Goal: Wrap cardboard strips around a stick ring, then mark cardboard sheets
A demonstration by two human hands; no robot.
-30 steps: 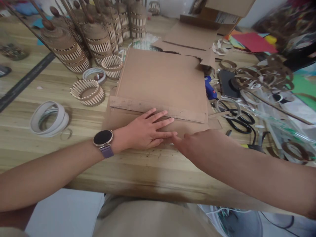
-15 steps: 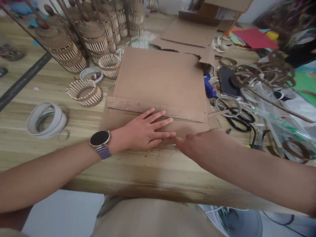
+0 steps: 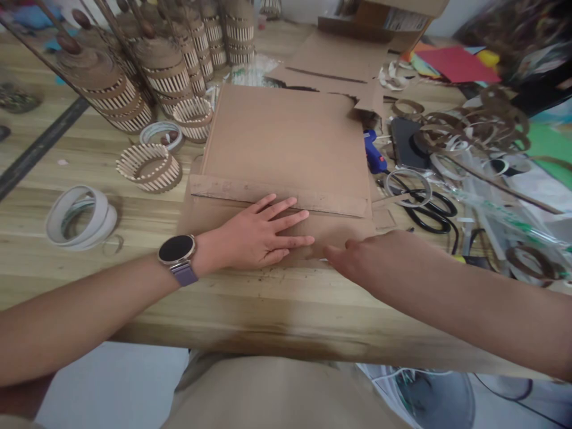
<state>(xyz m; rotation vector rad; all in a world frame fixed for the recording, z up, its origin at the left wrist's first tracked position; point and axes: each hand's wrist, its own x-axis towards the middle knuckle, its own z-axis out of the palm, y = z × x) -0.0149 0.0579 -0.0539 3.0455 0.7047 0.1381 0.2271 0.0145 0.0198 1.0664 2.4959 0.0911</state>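
My left hand (image 3: pixel 254 233) lies flat with its fingers spread on a brown cardboard sheet (image 3: pixel 333 232), just below a narrow cardboard strip (image 3: pixel 250 189). Beyond the strip is a larger square cardboard panel (image 3: pixel 286 131). My right hand (image 3: pixel 357 256) is at the sheet's near edge, a short way right of the left fingertips. Its fingers are curled and pressed together. What they hold, if anything, is hidden by the hand.
Stick-sided cardboard towers (image 3: pixel 163 71) stand back left, near a small stick ring (image 3: pixel 149 168) and white tape rolls (image 3: pixel 80 217). To the right are a blue glue gun (image 3: pixel 374 152), a phone (image 3: pixel 406 143), brown cardboard rings (image 3: pixel 482 125) and coiled black cable (image 3: pixel 429 211).
My right hand has slid slightly right along the cardboard's near edge, widening the gap to my left fingertips. The left hand stays flat in place. The whole view has shifted a little.
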